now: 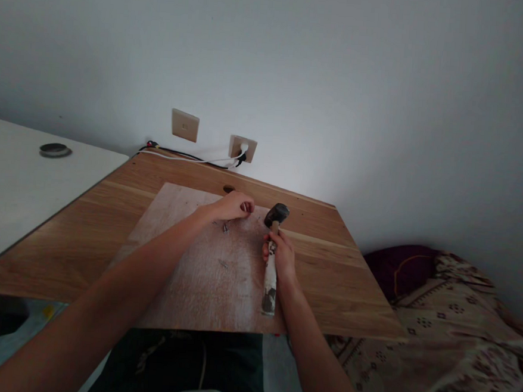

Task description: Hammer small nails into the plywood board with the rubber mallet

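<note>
My right hand (281,254) grips a hammer (270,280) by the upper part of its worn, paint-stained handle. Its dark head (277,214) is up at the far right edge of a pale wooden board (183,292). My left hand (237,205) rests low over the far part of that board, thumb and fingers pinched together a little left of the hammer head. What sits between the fingertips is too small to make out. Near the left wrist lies a little cluster of metal nails (226,227), and more thin nails (224,264) lie closer to me.
Beneath the board is a wooden desk (327,284) against a wall. Plugs and cables fill a wall socket (242,149) behind it. To the left stands a white table (15,191) with a round dark lid-like item (54,150). Patterned bedding (435,327) lies at the right.
</note>
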A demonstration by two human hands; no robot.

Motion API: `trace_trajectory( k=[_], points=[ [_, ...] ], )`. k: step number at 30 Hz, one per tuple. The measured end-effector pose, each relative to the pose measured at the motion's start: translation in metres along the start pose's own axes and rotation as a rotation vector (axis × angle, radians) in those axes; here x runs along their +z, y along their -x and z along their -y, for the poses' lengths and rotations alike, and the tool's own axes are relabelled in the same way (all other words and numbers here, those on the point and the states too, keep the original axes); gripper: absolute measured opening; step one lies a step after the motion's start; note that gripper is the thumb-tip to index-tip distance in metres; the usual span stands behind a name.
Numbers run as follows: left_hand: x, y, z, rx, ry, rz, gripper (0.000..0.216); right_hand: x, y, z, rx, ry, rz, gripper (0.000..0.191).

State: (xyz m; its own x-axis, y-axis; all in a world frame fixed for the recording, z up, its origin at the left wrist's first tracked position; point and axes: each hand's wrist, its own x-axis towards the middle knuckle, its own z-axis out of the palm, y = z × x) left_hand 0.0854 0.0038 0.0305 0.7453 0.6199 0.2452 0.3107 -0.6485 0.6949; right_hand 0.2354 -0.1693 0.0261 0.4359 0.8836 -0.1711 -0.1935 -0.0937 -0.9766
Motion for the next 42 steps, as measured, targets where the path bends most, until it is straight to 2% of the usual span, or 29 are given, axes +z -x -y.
trace_trajectory(
  k=[19,26,37,42],
  points=[
    [-0.006,0.003,0.001,0.033,-0.024,0.019,0.02,0.0,0.0,0.001,-0.002,0.003,0.013,0.022],
    [-0.003,0.003,0.003,0.028,-0.034,0.027,0.023,-0.002,-0.001,0.001,0.004,0.01,0.021,0.026],
    [0.009,0.003,0.017,-0.001,0.093,0.004,0.01,-0.001,-0.001,0.001,0.009,0.015,0.016,0.026],
    [0.013,0.003,0.022,-0.017,0.189,-0.025,0.015,-0.002,-0.001,0.002,0.023,0.02,0.017,0.031]
  ],
)
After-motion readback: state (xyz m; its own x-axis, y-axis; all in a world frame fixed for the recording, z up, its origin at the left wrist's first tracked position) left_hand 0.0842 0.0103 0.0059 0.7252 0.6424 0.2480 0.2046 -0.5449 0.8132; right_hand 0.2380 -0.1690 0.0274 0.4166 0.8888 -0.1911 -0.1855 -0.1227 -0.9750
